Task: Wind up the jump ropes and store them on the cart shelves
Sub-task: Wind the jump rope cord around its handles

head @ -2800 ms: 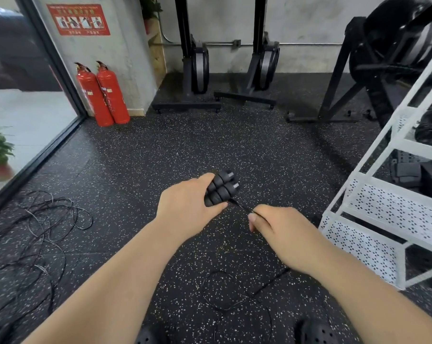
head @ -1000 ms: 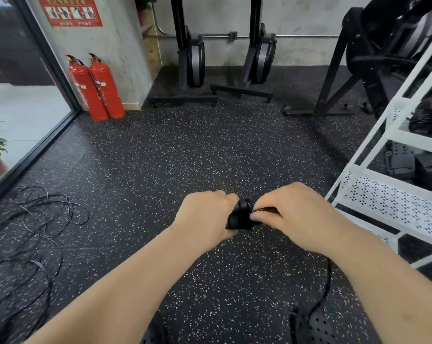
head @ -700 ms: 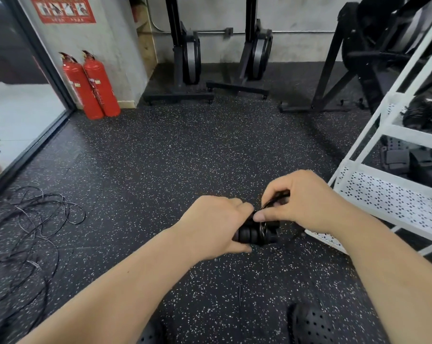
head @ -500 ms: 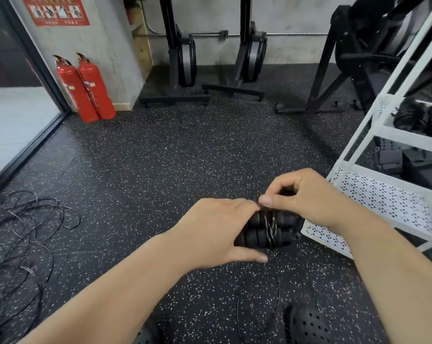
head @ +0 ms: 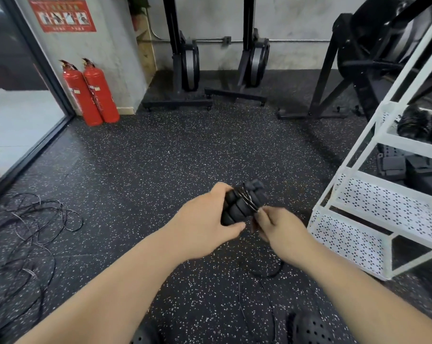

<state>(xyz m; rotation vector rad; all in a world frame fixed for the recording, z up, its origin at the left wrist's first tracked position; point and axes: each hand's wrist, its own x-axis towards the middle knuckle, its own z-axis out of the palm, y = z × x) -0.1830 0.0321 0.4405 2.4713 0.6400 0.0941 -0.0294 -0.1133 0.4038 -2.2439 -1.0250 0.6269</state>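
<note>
My left hand (head: 205, 224) grips the two black ribbed jump rope handles (head: 242, 204) held side by side, tilted up to the right. A few turns of thin cable cross them. My right hand (head: 277, 229) pinches the cable just below the handles. The loose cable (head: 267, 271) loops down to the floor between my feet. The white cart (head: 373, 212) with perforated shelves stands to the right. Wound black ropes (head: 420, 125) lie on its upper shelf.
A tangle of loose ropes (head: 29, 234) lies on the speckled rubber floor at the left. Two red fire extinguishers (head: 91, 93) stand by the wall. Upright rowing machines (head: 187, 63) and black gym equipment (head: 363, 53) line the back. My black shoes (head: 309, 328) show at the bottom.
My right hand has carried the cable around the handles, going from above them to below them. More turns now lie on the handles, and the handles tilt up.
</note>
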